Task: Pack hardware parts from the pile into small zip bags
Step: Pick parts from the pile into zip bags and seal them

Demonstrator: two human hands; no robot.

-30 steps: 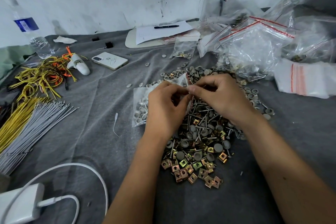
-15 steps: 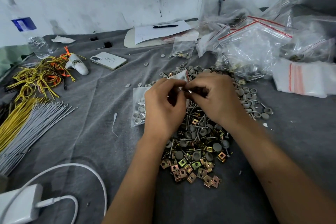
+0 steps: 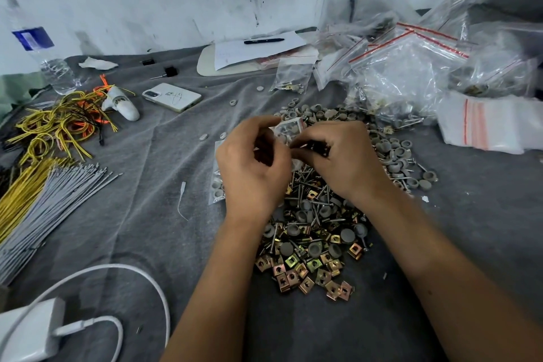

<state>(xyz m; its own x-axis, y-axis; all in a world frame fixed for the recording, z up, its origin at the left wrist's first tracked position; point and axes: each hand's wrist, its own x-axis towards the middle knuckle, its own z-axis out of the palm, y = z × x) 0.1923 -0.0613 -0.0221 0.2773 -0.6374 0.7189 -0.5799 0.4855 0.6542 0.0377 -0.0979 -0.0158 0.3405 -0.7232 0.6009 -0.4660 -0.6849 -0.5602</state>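
Observation:
A pile of hardware (image 3: 316, 232) lies on the grey cloth: screws, grey caps and square brass clip nuts. Above its far end my left hand (image 3: 252, 173) and my right hand (image 3: 340, 159) meet. Both pinch a small clear zip bag (image 3: 289, 129) with a red strip, which holds a few grey caps. My right hand also holds some dark screws at the bag's mouth. A second small bag of grey caps (image 3: 216, 185) lies flat under my left hand, mostly hidden.
Filled and empty zip bags (image 3: 411, 67) are heaped at the back right, with a stack of flat bags (image 3: 482, 123) beside them. Left are wire bundles (image 3: 44, 185), a phone (image 3: 172, 96), a water bottle (image 3: 44, 59); a charger (image 3: 29, 329) lies front left.
Both hands have lifted slightly away from the pile. The small bag now shows above my fingers, and my right hand has brought screws to its mouth.

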